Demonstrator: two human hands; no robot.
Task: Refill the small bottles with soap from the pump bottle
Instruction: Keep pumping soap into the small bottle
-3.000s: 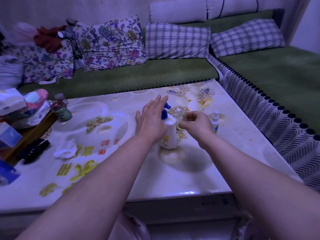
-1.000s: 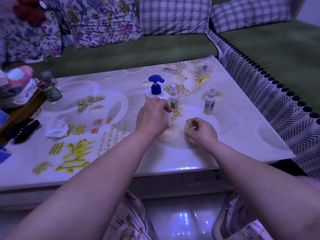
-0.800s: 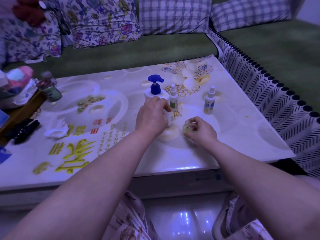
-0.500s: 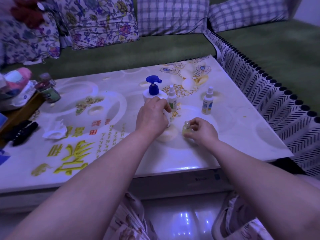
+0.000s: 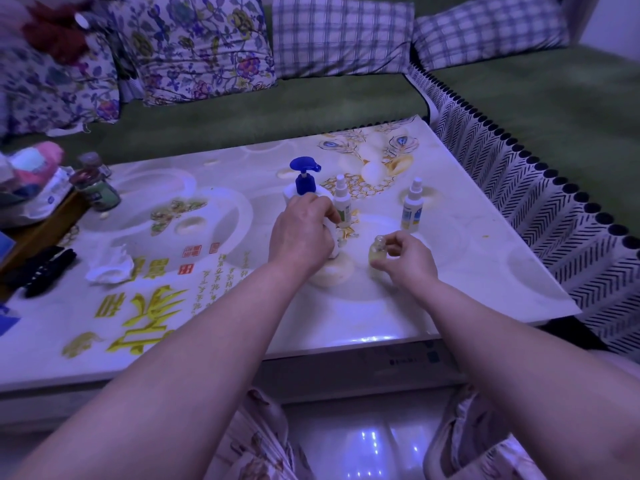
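A white pump bottle with a blue pump head stands mid-table. My left hand is wrapped around its body and hides most of it. My right hand grips a small open-necked bottle of yellowish liquid that rests on the table, just right of the pump bottle. Two small spray bottles with white caps stand behind: one right beside the pump bottle, the other farther right, apart from both hands.
A crumpled white tissue and a black object lie at the left. A capped jar and packets sit at the far left. A green couch with cushions wraps the table's back and right; the fringed cover hangs close.
My left hand came off the pump head and now grips the pump bottle's body. My right hand brought the small bottle down from the spout to the table. The view tilted lower.
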